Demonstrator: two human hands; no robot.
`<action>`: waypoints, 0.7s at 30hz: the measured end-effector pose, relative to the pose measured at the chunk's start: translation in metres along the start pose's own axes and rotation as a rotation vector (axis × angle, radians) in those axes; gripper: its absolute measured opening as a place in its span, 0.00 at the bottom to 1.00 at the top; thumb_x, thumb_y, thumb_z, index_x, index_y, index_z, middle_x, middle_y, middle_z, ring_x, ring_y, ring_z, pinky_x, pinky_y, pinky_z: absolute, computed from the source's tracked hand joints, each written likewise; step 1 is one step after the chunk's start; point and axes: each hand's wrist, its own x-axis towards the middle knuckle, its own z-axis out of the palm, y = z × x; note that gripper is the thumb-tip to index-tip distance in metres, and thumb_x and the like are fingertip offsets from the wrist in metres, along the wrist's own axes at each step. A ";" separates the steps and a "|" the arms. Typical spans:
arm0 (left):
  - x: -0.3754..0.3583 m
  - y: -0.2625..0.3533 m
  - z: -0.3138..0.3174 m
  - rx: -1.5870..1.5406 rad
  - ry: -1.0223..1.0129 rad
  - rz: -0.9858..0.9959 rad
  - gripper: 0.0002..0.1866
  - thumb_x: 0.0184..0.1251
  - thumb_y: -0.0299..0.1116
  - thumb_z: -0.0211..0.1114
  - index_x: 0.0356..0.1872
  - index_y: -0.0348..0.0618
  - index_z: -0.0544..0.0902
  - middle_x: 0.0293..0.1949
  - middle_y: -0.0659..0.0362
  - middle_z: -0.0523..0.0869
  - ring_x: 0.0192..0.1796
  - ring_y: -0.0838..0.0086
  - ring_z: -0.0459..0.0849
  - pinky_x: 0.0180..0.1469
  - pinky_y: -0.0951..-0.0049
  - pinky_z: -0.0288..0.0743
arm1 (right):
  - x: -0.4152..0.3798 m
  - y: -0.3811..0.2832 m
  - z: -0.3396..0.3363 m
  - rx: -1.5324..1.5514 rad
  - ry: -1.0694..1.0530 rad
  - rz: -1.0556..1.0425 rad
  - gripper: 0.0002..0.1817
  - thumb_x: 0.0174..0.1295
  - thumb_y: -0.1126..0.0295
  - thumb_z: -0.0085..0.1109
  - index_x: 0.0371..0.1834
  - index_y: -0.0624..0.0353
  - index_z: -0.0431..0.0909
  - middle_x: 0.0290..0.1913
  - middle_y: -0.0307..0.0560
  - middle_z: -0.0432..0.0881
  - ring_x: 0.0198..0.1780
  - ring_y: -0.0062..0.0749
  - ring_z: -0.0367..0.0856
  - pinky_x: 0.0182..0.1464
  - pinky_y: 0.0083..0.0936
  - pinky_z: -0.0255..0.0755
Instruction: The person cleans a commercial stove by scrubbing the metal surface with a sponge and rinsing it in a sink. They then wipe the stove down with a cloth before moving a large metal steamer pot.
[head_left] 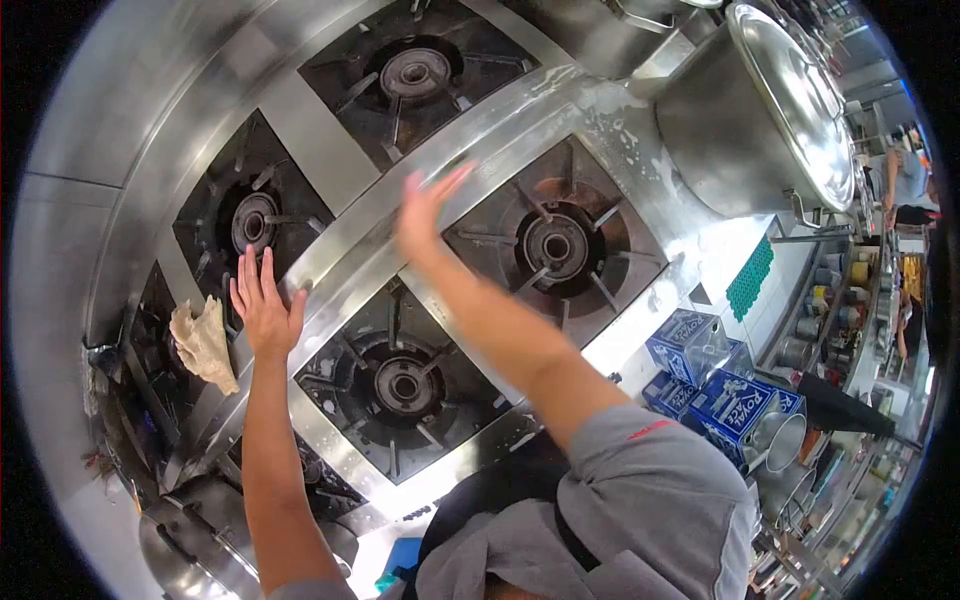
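My left hand (pixel 267 312) has its fingers spread over the steel strip beside the rear left burner (pixel 254 218) and holds nothing. Just left of it a crumpled beige cloth (pixel 204 343) lies on the stove top. My right hand (pixel 425 215), blurred by motion, is above the raised steel ledge (pixel 360 235) between the burner rows, its fingers apart and nothing in them. The front right burner (pixel 557 246) is to the right of that hand, and the front middle burner (pixel 404 387) lies below, between my forearms.
A large lidded steel pot (pixel 725 125) stands at the upper right on wet steel. Blue printed boxes (pixel 735 408) are at the lower right by a metal container (pixel 786 440). Steel pots (pixel 200 540) sit at the lower left. Another person (pixel 905 175) is at the far right.
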 end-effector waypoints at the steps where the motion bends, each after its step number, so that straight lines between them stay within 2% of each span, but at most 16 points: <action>1: -0.002 -0.003 0.001 0.004 -0.005 0.008 0.44 0.63 0.51 0.63 0.78 0.49 0.58 0.80 0.51 0.54 0.79 0.54 0.54 0.78 0.46 0.40 | 0.056 0.002 -0.015 0.057 0.078 0.100 0.53 0.72 0.48 0.49 0.79 0.66 0.21 0.82 0.65 0.28 0.83 0.52 0.31 0.81 0.45 0.28; 2: -0.001 -0.005 0.003 0.007 -0.002 0.020 0.45 0.62 0.52 0.64 0.78 0.49 0.58 0.80 0.51 0.54 0.80 0.54 0.53 0.77 0.45 0.41 | 0.136 0.061 -0.026 0.457 0.051 0.150 0.57 0.69 0.33 0.43 0.79 0.62 0.21 0.82 0.61 0.28 0.83 0.50 0.34 0.81 0.45 0.29; 3: 0.001 -0.004 0.004 0.003 -0.007 0.015 0.45 0.62 0.52 0.64 0.78 0.49 0.58 0.80 0.51 0.54 0.80 0.54 0.53 0.77 0.45 0.41 | 0.183 0.020 -0.064 0.265 0.120 0.280 0.60 0.64 0.23 0.34 0.80 0.57 0.21 0.83 0.56 0.30 0.83 0.48 0.36 0.81 0.44 0.31; 4: 0.001 -0.002 0.001 0.003 -0.025 0.012 0.45 0.61 0.53 0.64 0.78 0.49 0.58 0.80 0.50 0.54 0.80 0.54 0.53 0.77 0.45 0.41 | 0.221 0.012 -0.092 0.255 0.037 0.333 0.61 0.62 0.21 0.34 0.81 0.56 0.23 0.83 0.54 0.30 0.83 0.48 0.36 0.81 0.44 0.32; 5: 0.002 0.000 -0.001 0.006 -0.033 0.010 0.46 0.61 0.54 0.64 0.78 0.50 0.58 0.80 0.50 0.54 0.80 0.53 0.53 0.77 0.45 0.41 | 0.255 0.026 -0.103 0.264 0.047 0.287 0.62 0.60 0.19 0.33 0.81 0.55 0.23 0.83 0.53 0.29 0.83 0.47 0.35 0.80 0.45 0.32; 8: 0.003 -0.002 0.001 0.026 -0.018 0.008 0.47 0.61 0.55 0.65 0.78 0.50 0.57 0.79 0.50 0.54 0.80 0.53 0.53 0.78 0.45 0.41 | 0.211 0.024 -0.071 0.431 0.155 0.273 0.62 0.60 0.19 0.32 0.81 0.56 0.24 0.83 0.52 0.27 0.83 0.45 0.33 0.81 0.43 0.31; 9: 0.003 -0.001 0.002 0.031 -0.008 0.015 0.47 0.61 0.55 0.65 0.78 0.50 0.57 0.79 0.50 0.54 0.80 0.54 0.53 0.78 0.45 0.41 | 0.161 0.010 -0.046 0.495 0.182 0.343 0.58 0.64 0.23 0.31 0.81 0.56 0.23 0.83 0.50 0.25 0.83 0.43 0.31 0.81 0.43 0.28; 10: 0.003 0.001 0.001 0.043 -0.024 -0.005 0.47 0.60 0.55 0.65 0.78 0.50 0.57 0.79 0.50 0.54 0.80 0.54 0.52 0.78 0.45 0.41 | 0.098 0.022 -0.019 0.574 0.122 0.227 0.54 0.69 0.29 0.33 0.81 0.55 0.23 0.83 0.50 0.22 0.83 0.42 0.27 0.81 0.42 0.24; 11: 0.002 0.001 0.000 0.049 -0.035 0.001 0.47 0.60 0.55 0.65 0.78 0.50 0.57 0.79 0.50 0.54 0.80 0.54 0.52 0.78 0.45 0.41 | 0.030 0.028 0.006 0.405 0.069 0.313 0.51 0.73 0.38 0.40 0.80 0.58 0.22 0.83 0.54 0.22 0.83 0.43 0.25 0.81 0.42 0.23; 12: 0.001 0.001 0.000 0.041 -0.030 -0.012 0.47 0.60 0.55 0.66 0.78 0.49 0.57 0.79 0.50 0.54 0.80 0.54 0.52 0.78 0.45 0.41 | -0.031 0.008 0.015 0.049 -0.058 0.363 0.49 0.72 0.54 0.50 0.79 0.67 0.25 0.82 0.63 0.24 0.83 0.49 0.24 0.81 0.43 0.25; 15: 0.003 0.000 -0.001 0.029 -0.017 -0.041 0.47 0.60 0.55 0.66 0.78 0.48 0.57 0.79 0.50 0.54 0.80 0.54 0.53 0.78 0.46 0.41 | -0.024 -0.014 0.010 0.192 -0.004 0.379 0.53 0.72 0.50 0.51 0.79 0.65 0.22 0.82 0.60 0.24 0.83 0.46 0.24 0.81 0.42 0.24; 16: 0.002 -0.001 0.000 0.012 -0.004 -0.022 0.47 0.60 0.55 0.65 0.78 0.48 0.57 0.79 0.50 0.54 0.80 0.54 0.53 0.77 0.46 0.41 | 0.012 -0.004 -0.001 0.242 0.039 0.322 0.53 0.71 0.50 0.52 0.80 0.63 0.22 0.82 0.58 0.24 0.83 0.47 0.26 0.81 0.42 0.24; 17: 0.002 -0.001 0.001 -0.003 0.009 -0.005 0.47 0.60 0.55 0.65 0.78 0.48 0.57 0.79 0.50 0.55 0.80 0.54 0.53 0.77 0.46 0.42 | 0.059 0.017 -0.011 0.418 0.088 0.316 0.54 0.71 0.44 0.51 0.80 0.60 0.22 0.83 0.57 0.23 0.83 0.46 0.28 0.81 0.42 0.25; 19: 0.000 -0.001 0.002 -0.014 0.028 0.003 0.47 0.60 0.55 0.65 0.78 0.48 0.57 0.79 0.49 0.55 0.79 0.53 0.54 0.77 0.45 0.43 | 0.149 0.032 -0.052 0.451 0.083 0.336 0.58 0.67 0.29 0.41 0.80 0.58 0.21 0.83 0.51 0.25 0.83 0.43 0.31 0.81 0.43 0.29; 21: 0.003 0.000 -0.001 -0.010 0.016 -0.003 0.47 0.60 0.56 0.65 0.78 0.48 0.57 0.79 0.49 0.55 0.79 0.53 0.54 0.77 0.45 0.43 | 0.210 0.015 -0.086 0.506 0.066 0.360 0.59 0.65 0.24 0.36 0.81 0.56 0.23 0.84 0.50 0.29 0.83 0.43 0.32 0.81 0.43 0.30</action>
